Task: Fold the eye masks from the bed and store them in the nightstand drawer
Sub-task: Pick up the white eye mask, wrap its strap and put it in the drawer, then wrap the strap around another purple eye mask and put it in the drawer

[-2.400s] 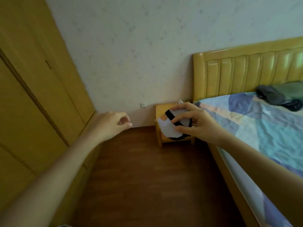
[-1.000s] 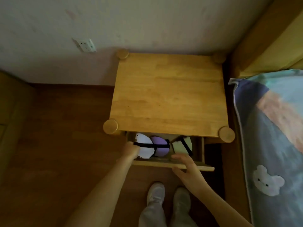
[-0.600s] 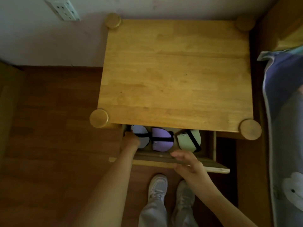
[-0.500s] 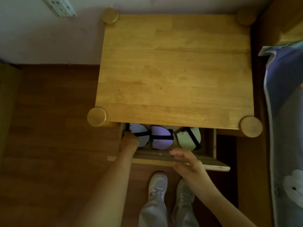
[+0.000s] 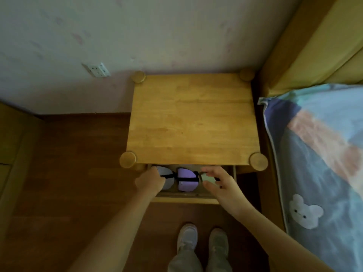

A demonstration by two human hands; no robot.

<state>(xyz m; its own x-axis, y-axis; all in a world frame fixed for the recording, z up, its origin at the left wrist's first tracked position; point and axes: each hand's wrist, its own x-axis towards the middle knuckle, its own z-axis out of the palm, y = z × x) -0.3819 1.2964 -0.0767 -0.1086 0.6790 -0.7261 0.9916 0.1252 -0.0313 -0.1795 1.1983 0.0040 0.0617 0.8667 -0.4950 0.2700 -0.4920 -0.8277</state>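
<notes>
The wooden nightstand [image 5: 192, 122] stands against the wall with its drawer [image 5: 184, 200] pulled out towards me. Three folded eye masks lie side by side in it. My left hand [image 5: 150, 182] reaches in at the left and holds the left edge of the white eye mask [image 5: 169, 178], which has a black strap across it. The purple eye mask [image 5: 186, 179] lies in the middle, untouched. My right hand [image 5: 221, 186] is at the right, with thumb and fingers pinching the pale green eye mask [image 5: 208, 178], mostly hidden beneath the hand.
The bed [image 5: 318, 154], with a blue patchwork cover and yellow headboard, runs along the right, close to the nightstand. A wall socket [image 5: 96, 70] sits low on the wall. A wooden wardrobe [image 5: 11, 146] edges the left. My shoes [image 5: 202, 240] stand on the dark floor.
My right hand has left the drawer's front edge and reached in onto the green mask. My left hand stays at the white mask. The camera has pulled back.
</notes>
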